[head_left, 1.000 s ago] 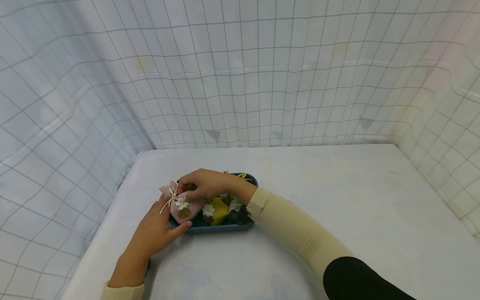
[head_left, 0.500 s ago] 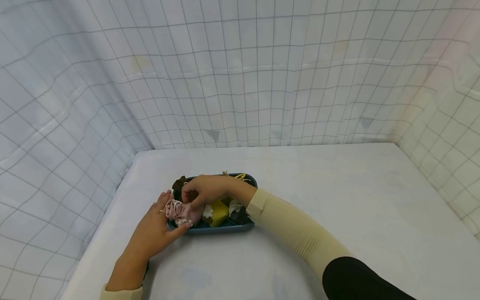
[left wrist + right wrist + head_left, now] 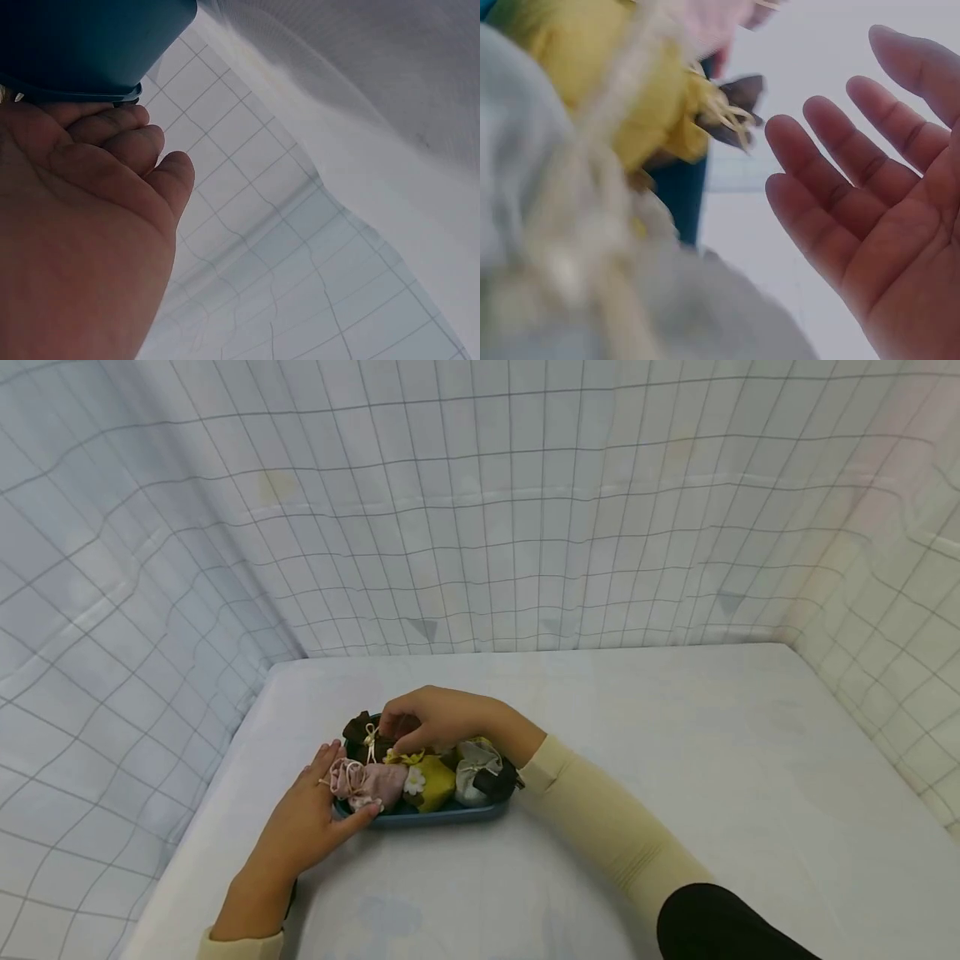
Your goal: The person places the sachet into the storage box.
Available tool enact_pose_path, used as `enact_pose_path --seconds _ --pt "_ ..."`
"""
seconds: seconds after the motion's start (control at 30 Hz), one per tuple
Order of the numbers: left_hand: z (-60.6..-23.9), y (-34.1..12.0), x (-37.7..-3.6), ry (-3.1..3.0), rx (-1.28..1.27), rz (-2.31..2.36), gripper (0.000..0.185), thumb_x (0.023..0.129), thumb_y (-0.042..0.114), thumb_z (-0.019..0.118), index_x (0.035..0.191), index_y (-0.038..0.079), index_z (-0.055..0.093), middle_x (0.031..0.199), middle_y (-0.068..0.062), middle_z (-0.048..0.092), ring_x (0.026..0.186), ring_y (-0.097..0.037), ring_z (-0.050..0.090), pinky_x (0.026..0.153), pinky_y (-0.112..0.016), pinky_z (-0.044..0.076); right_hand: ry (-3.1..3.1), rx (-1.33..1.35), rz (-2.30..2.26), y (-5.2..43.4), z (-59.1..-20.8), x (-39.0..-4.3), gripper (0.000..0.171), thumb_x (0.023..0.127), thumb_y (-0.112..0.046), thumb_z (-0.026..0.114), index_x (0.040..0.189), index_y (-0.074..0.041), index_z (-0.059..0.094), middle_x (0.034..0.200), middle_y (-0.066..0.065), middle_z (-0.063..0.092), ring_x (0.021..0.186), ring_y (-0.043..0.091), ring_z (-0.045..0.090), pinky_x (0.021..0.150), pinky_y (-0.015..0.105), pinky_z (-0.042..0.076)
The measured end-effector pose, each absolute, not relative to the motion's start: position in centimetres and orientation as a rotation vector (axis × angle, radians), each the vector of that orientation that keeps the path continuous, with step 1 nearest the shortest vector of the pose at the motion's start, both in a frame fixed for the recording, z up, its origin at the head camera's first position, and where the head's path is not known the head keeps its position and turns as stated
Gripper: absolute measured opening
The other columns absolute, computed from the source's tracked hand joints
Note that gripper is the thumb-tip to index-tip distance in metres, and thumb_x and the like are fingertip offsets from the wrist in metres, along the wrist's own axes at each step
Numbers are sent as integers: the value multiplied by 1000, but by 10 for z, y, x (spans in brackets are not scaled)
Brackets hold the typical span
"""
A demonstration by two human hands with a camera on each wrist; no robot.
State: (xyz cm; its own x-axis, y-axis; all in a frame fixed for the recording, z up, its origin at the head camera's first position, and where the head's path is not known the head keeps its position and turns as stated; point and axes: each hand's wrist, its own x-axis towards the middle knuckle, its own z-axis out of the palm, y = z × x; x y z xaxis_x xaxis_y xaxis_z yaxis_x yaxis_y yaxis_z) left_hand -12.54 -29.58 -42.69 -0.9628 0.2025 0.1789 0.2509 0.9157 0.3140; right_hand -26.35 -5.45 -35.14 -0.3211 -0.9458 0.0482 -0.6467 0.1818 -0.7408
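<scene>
A dark blue tray (image 3: 427, 814) (image 3: 90, 45) holds several small cloth pouches: a pink one (image 3: 371, 783) at the left end, a yellow one (image 3: 433, 783) (image 3: 592, 82), a brown one (image 3: 362, 732) at the back, a pale grey one (image 3: 472, 770) (image 3: 570, 285) and a dark one (image 3: 495, 783). My left hand (image 3: 330, 793) (image 3: 112, 150) rests against the tray's left end, thumb on the front rim, fingers beside the pink pouch. My right hand (image 3: 397, 733) (image 3: 855, 195) hovers over the back of the tray by the brown pouch, fingers straight and holding nothing.
The tray sits near the left front of a white table (image 3: 675, 760). Gridded white cloth (image 3: 480, 527) hangs close behind and on both sides. My cream sleeve (image 3: 600, 827) crosses the table from the right.
The right hand laid the pink pouch down at the tray's left end, let go, and moved back over the brown pouch. The left hand stayed put.
</scene>
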Motion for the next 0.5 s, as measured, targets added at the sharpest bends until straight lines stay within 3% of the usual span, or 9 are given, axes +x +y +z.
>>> enact_pose_path --seconds 0.1,0.13,0.23,0.33,0.5 --pt "-427 -297 -126 -2937 -348 -500 61 87 59 68 64 3 70 157 -25 29 147 -41 21 106 -64 31 2066 -1477 -1017 -39 -343 -264 26 96 -16 68 120 -6 65 118 10 66 102 7 63 87 22 51" --pt "-427 -297 -127 -2933 -347 -505 60 87 59 68 66 2 70 157 -25 29 146 -41 21 106 -64 31 2079 -1465 -1033 -33 -341 -264 26 96 -17 68 119 -7 65 119 10 65 103 7 63 88 22 51" --pt "-428 -298 -127 -2922 -332 -515 74 86 59 69 111 -10 68 158 -25 28 146 -41 21 106 -64 32 2140 -1449 -1039 -16 -337 -266 24 96 -19 68 118 -11 65 117 7 66 102 6 62 88 24 51" --pt "-427 -301 -127 -2914 -304 -550 101 85 58 71 150 -9 33 159 -24 25 147 -41 20 106 -65 31 2202 -1453 -1021 3 -337 -270 25 96 -23 67 119 -11 65 117 5 66 104 8 61 90 27 50" --pt "-424 -302 -127 -2926 -280 -615 103 86 56 71 155 -4 25 163 -18 18 149 -37 14 107 -65 28 2338 -1369 -1006 48 -345 -276 25 97 -25 67 119 -12 66 119 6 66 109 13 61 93 34 50"
